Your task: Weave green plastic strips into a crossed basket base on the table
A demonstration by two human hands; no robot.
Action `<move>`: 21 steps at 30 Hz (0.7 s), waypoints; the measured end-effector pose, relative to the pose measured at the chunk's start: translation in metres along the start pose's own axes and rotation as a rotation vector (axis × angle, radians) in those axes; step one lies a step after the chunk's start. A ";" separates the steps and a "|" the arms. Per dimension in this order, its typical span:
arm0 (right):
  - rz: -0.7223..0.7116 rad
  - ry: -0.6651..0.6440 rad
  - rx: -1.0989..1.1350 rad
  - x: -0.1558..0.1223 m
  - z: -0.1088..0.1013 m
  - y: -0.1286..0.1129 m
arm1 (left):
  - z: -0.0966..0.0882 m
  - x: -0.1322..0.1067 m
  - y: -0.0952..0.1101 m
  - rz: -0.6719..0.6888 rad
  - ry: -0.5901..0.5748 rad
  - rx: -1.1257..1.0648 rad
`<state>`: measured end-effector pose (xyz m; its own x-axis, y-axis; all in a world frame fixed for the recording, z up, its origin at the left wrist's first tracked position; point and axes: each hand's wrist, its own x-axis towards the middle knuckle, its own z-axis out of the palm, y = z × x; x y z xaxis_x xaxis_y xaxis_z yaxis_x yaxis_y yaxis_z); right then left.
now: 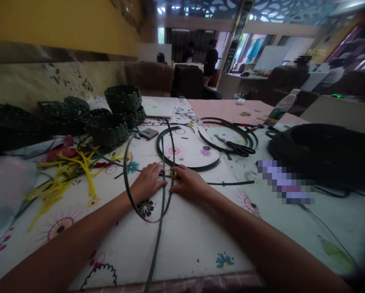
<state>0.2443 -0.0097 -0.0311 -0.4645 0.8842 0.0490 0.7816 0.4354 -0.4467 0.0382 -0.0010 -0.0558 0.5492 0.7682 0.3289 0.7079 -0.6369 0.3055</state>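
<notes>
Left grip [148, 179] and right grip [187, 181] narrow on crossed strips [163, 197], room before table's near edge [213, 280]

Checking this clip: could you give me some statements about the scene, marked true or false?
1. The left hand and right hand are both at the crossing dark strips. True.
2. The scissors lie left of the left hand. False: they lie to the right of the right hand.
3. The woven baskets are on the left side. True.
4. The yellow strips lie beside the bottle. False: they lie left of the left hand.
</notes>
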 end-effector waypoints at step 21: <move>-0.015 0.173 0.180 0.000 0.011 0.012 | -0.003 0.003 -0.002 -0.021 -0.023 -0.057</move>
<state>0.2495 -0.0059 -0.0463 -0.3851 0.9004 0.2023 0.6814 0.4253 -0.5956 0.0374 0.0028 -0.0529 0.5450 0.7825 0.3011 0.6934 -0.6226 0.3628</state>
